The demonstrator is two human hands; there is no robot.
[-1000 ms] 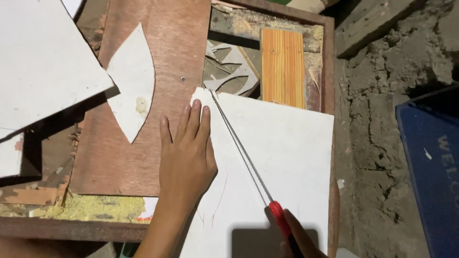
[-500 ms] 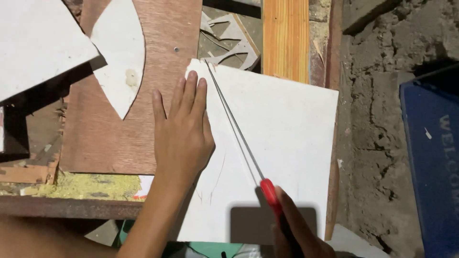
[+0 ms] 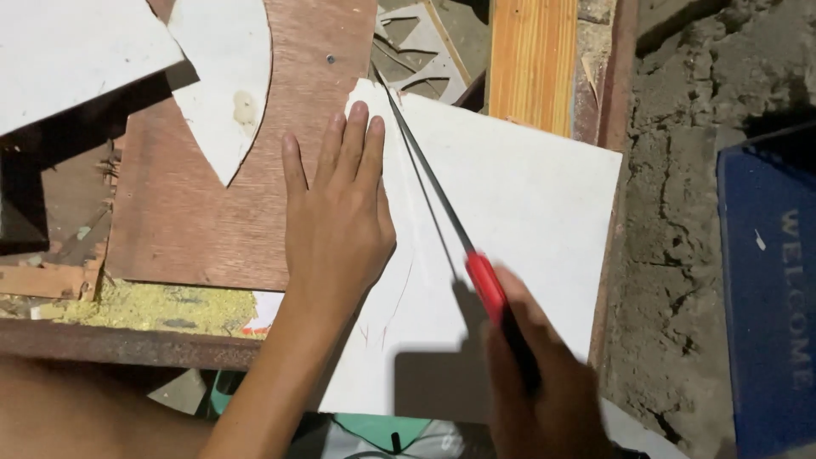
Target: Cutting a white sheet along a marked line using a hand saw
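Here the white sheet (image 3: 510, 221) lies flat across the worktop (image 3: 127, 344), one corner reaching up toward the orange wooden plank (image 3: 531, 59) and its near edge overhanging toward the person. A thin saw blade (image 3: 429, 178) with a red and black handle runs slantwise across the sheet from its far corner, and the cutting of the sheet appears to be the step in hand. The right hand (image 3: 544, 382) is closed round the handle; the left hand (image 3: 336, 221) lies open, fingers spread and pressed flat, half on the sheet and half on the brown plywood board (image 3: 195, 229) just beside the blade. The stroke calls for a steady hold-down and fingers kept off the blade's line. A pointed white offcut (image 3: 225, 93) rests on the plywood, with yellow sawdust (image 3: 144, 306) below it. At the far right, on the rough ground, lies a blue rectangular mat (image 3: 769, 289) bearing pale lettering.
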